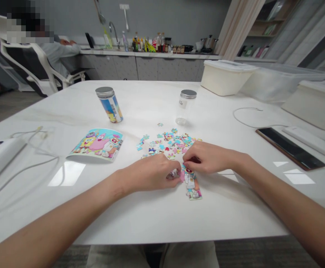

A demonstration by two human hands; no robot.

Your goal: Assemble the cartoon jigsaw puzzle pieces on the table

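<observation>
A joined strip of jigsaw puzzle (pixel 192 186) lies on the white table, showing part of a cartoon figure. My left hand (pixel 158 173) pinches a pink puzzle piece (pixel 182 176) at the strip's left edge. At the strip's upper end, my right hand (pixel 203 156) has its fingers bent and pressed together; whatever they hold is hidden. Loose puzzle pieces (pixel 169 141) lie scattered just beyond both hands. To the left is a curved picture sheet (pixel 98 145) with cartoon figures on it.
Behind the pieces stand a printed jar (pixel 110 106) and a clear jar (pixel 186 108), both with metal lids. A dark phone (pixel 289 147) and white cables are at right, a white power strip (pixel 2 156) at left. Lidded bins (pixel 225 79) line the back right. A person (pixel 58 52) sits beyond.
</observation>
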